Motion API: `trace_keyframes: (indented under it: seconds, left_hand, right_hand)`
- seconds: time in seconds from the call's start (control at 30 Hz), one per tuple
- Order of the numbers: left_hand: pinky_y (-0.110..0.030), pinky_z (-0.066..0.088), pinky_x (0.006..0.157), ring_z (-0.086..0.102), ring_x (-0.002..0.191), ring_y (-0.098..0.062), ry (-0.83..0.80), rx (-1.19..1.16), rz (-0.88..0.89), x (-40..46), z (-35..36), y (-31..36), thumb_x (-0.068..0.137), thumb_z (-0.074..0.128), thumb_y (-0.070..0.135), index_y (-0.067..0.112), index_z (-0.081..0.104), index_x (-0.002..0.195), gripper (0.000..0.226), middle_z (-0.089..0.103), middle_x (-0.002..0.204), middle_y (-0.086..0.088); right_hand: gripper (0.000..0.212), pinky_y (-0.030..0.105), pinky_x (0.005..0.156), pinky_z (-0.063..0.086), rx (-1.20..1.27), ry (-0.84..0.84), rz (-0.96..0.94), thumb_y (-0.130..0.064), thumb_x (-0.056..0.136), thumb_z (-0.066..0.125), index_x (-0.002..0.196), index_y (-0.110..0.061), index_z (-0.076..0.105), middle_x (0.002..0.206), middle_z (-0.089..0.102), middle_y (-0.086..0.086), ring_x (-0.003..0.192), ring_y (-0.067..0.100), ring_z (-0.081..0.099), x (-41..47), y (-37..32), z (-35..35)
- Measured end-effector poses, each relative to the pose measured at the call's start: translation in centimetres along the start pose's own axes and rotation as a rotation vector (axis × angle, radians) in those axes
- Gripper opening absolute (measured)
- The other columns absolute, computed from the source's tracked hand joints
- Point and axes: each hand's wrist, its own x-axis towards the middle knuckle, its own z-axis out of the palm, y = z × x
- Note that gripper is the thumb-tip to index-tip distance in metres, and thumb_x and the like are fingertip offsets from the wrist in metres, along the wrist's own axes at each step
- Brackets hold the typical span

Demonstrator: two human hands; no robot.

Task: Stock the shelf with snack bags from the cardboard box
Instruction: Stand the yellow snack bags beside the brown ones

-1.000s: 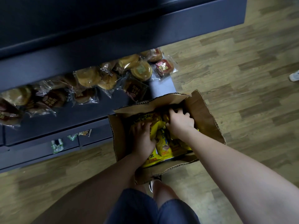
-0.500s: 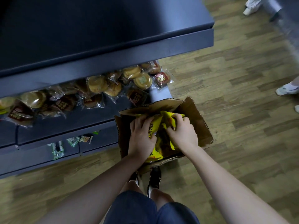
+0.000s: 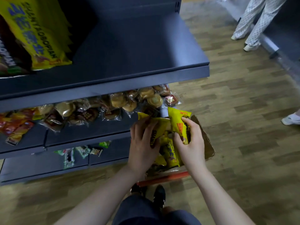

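An open cardboard box [image 3: 205, 140] stands on the floor by the shelf end, with yellow snack bags [image 3: 170, 153] inside. My left hand [image 3: 142, 142] grips one yellow bag [image 3: 156, 125] from above the box. My right hand [image 3: 190, 143] grips another yellow bag [image 3: 178, 122], lifted above the box rim. The dark upper shelf [image 3: 129, 51] has bare room on its right side; large yellow snack bags [image 3: 37, 30] stand at its left.
Wrapped round pastries [image 3: 123, 101] fill the middle shelf, red packets [image 3: 14, 125] at its left. Small packets [image 3: 81, 151] lie on the bottom shelf. A person in patterned trousers [image 3: 258, 20] stands at the upper right; another shoe [image 3: 290, 119] is at the right edge. Wooden floor all round.
Both hands have lifted yellow bags up out of the box. My view has tilted up, so the upper shelf and its yellow bags now show.
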Motion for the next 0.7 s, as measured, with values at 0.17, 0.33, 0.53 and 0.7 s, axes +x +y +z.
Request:
trace_keyframes:
  seconds: [0.17,0.33,0.53,0.7]
  left_hand:
    - [-0.018,0.025,0.105,0.036,0.12,-0.024,0.135,-0.026,0.083,1.3,-3.1,2.0,0.075,0.062,0.018,0.017,0.044,0.123,0.051,0.037,0.13,-0.004]
    - [-0.024,0.028,0.107,0.039,0.119,-0.023,0.26,-0.034,0.129,3.3,-6.1,3.8,0.076,0.063,0.015,0.017,0.046,0.123,0.05,0.04,0.129,-0.004]
    - [-0.03,0.031,0.105,0.04,0.119,-0.025,0.34,0.021,0.116,6.3,-9.8,4.2,0.08,0.058,0.019,0.019,0.045,0.125,0.047,0.039,0.131,-0.003]
    - [-0.014,0.022,0.107,0.035,0.123,-0.019,0.392,0.056,0.082,9.7,-12.8,3.4,0.081,0.055,0.023,0.02,0.043,0.129,0.049,0.037,0.132,-0.003]
  right_hand:
    - [0.051,0.009,0.098,0.033,0.12,0.116,-0.141,-0.013,0.078,0.063,0.126,-0.025,0.049,0.121,0.05,-0.01,0.115,-0.002,0.045,-0.3,-3.1,-1.1]
    - [0.049,0.016,0.101,0.036,0.209,0.187,-0.266,-0.026,0.08,0.058,0.127,-0.016,0.049,0.122,0.052,0.0,0.117,0.007,0.048,0.5,-6.3,-2.0]
    - [0.047,0.022,0.099,0.041,0.292,0.198,-0.382,-0.032,0.081,0.056,0.126,-0.025,0.045,0.119,0.051,-0.006,0.114,0.008,0.05,3.0,-10.9,-1.7]
    - [0.047,0.02,0.096,0.042,0.349,0.125,-0.412,-0.034,0.082,0.059,0.126,-0.029,0.044,0.121,0.05,-0.011,0.116,0.006,0.05,5.7,-14.7,0.1]
